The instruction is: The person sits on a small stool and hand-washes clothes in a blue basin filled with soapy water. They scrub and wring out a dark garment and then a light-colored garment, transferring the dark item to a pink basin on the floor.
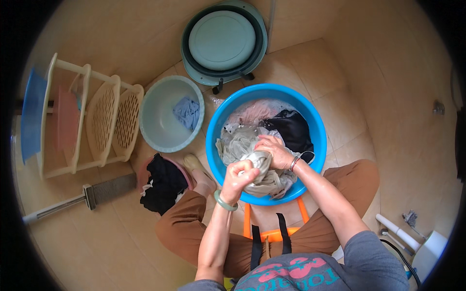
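A large blue basin [319, 140] stands in front of me, holding wet laundry in sudsy water. My left hand [239, 178] is a fist closed round a bunched pale grey garment [262, 165] over the basin's near side. Beside it, my right hand [275, 151] is pressed round the same cloth, fingers curled on its upper part. More of the pale fabric hangs down to the near rim. Behind my hands lie a black garment [296, 128] on the right and a pink cloth [255, 111] at the far side.
Left of the blue basin stands a pale green basin [160, 116] with a blue cloth [187, 113]. Nearer me, a pink basin [182, 167] holds black clothing [162, 182]. A cream shelf rack [102, 119], a flat mop [111, 189] and a folded green tub [222, 41] surround them. An orange stool [276, 234] is below.
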